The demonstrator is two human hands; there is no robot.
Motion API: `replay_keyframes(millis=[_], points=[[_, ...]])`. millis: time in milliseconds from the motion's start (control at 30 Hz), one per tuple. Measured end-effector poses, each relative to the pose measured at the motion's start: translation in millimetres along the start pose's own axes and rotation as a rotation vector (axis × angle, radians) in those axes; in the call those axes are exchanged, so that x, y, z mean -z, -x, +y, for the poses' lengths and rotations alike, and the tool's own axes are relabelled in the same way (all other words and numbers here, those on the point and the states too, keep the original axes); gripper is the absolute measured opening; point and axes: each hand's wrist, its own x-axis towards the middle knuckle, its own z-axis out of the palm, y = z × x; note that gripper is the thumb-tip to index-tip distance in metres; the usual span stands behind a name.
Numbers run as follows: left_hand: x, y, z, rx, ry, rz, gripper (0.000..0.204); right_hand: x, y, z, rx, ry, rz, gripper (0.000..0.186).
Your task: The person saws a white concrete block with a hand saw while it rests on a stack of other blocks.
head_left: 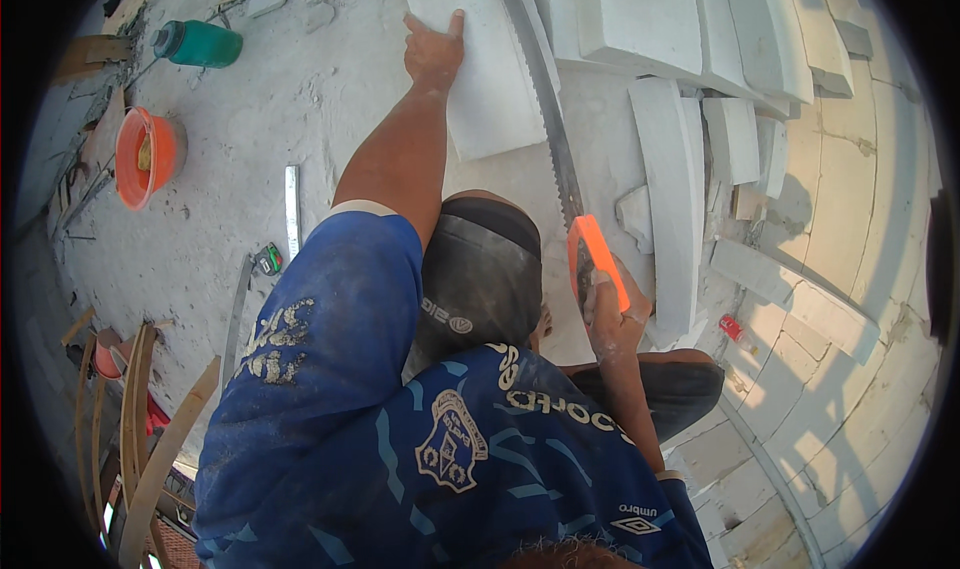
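A pale white block [490,99] lies flat on the dusty floor in front of me. My left hand [433,57] bears down at its left edge, thumb on the top face and fingers bent over the side. In my right hand [612,314] is the orange handle of a handsaw [545,104], gripped firmly. Its long toothed blade runs away from me along the block's right side, with a narrow white strip showing beyond it. How deep the blade sits in the block I cannot tell. My bent knee [480,259] is close to the block's near end.
Stacked white blocks [640,19] and a long upright slab [665,199] crowd the right. At left are an orange bucket [132,159], a green bottle [205,45], a metal strip [292,209] and a tape measure [268,259]. Wooden strips [170,449] lean lower left.
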Motion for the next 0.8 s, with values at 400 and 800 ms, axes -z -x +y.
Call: replay_keyframes(millis=[400,800], points=[[8,4,1,0.033,0.022,-0.055,0.107,-10,7,-4,-0.002,0.038,0.013,0.035],[7,2,2,0.023,0.038,-0.060,0.106,-2,31,10,-0.012,0.077,-0.021,0.036]])
